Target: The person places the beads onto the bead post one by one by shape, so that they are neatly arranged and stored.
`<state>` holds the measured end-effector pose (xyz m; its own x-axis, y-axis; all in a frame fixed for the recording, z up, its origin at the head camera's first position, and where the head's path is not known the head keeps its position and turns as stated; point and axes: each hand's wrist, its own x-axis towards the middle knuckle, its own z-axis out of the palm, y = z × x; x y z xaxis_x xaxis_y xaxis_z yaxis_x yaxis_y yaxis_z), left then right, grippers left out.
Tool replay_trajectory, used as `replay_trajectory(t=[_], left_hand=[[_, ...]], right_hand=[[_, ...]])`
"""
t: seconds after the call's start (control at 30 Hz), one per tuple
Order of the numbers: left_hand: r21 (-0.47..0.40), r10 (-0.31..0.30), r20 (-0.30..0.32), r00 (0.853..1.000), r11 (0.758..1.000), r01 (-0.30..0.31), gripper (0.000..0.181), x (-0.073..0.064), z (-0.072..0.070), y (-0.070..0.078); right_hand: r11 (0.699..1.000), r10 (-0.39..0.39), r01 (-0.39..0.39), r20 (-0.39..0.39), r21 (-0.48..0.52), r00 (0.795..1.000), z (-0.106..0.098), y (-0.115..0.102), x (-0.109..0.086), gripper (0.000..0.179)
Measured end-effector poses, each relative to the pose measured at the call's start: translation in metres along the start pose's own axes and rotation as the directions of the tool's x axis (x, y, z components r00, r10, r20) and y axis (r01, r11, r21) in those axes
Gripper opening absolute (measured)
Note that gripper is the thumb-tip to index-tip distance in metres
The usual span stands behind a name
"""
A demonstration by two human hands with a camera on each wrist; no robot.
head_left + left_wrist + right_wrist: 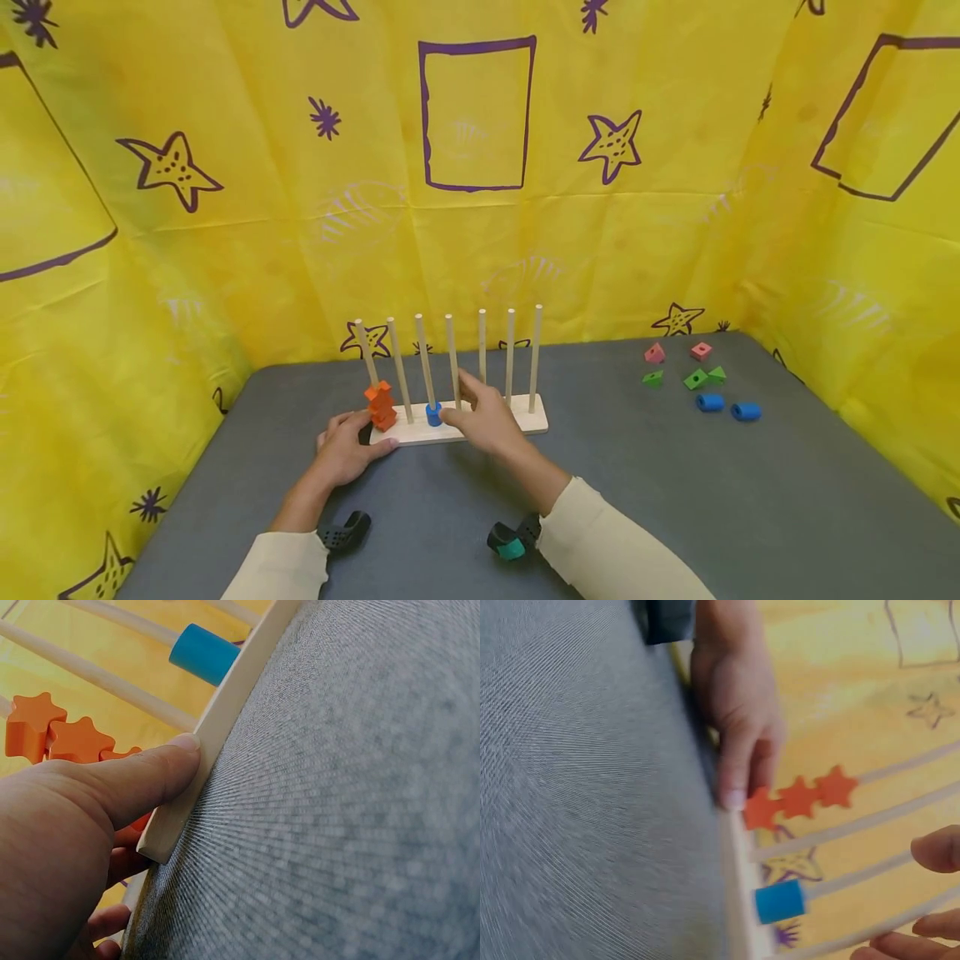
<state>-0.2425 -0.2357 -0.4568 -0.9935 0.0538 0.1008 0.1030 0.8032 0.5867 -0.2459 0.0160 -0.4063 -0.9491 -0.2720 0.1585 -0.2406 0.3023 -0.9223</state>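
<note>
A long wooden peg board (534, 423) with several upright pegs stands on the table. My left hand (347, 450) grips its left end, the thumb (169, 772) along the front edge and the fingers partly hidden behind. Orange star beads (381, 406) are stacked on the leftmost peg, close by that hand. A blue cylinder bead (780, 901) sits at the bottom of the third peg from the left. My right hand (487, 417) is just right of this bead, among the middle pegs, its thumb and fingers spread apart with no bead between them.
At the right of the grey table (637, 500) lie two blue cylinders (727, 407), several green triangular beads (696, 379) and two pink beads (701, 351). A yellow patterned cloth (480, 250) rises behind and at both sides. Dark straps (347, 530) show at the wrists.
</note>
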Motion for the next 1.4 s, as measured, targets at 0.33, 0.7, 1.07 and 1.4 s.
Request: replay_trajectory(t=[0.33, 0.7, 1.07, 1.4], left_hand=[[0.007, -0.014, 0.011, 1.0, 1.0, 0.013, 0.071, -0.002, 0.0, 0.0], [-0.001, -0.017, 0.008, 1.0, 1.0, 0.017, 0.073, 0.0, 0.0, 0.0], [0.007, -0.022, 0.011, 1.0, 1.0, 0.022, 0.075, 0.0, 0.0, -0.001], [0.005, -0.003, -0.006, 1.0, 1.0, 0.003, 0.072, 0.0, 0.001, -0.001]], right_hand=[[0.99, -0.137, 0.134, 0.086, 0.038, 0.987, -0.041, -0.03, -0.024, 0.06], [0.951, -0.284, 0.295, 0.119, -0.091, 0.951, -0.103, -0.039, -0.046, 0.051], [0.905, -0.365, 0.372, 0.074, -0.208, 0.928, -0.156, -0.043, -0.068, 0.044], [0.92, -0.347, 0.331, -0.042, -0.21, 0.937, -0.204, -0.024, -0.081, 0.043]])
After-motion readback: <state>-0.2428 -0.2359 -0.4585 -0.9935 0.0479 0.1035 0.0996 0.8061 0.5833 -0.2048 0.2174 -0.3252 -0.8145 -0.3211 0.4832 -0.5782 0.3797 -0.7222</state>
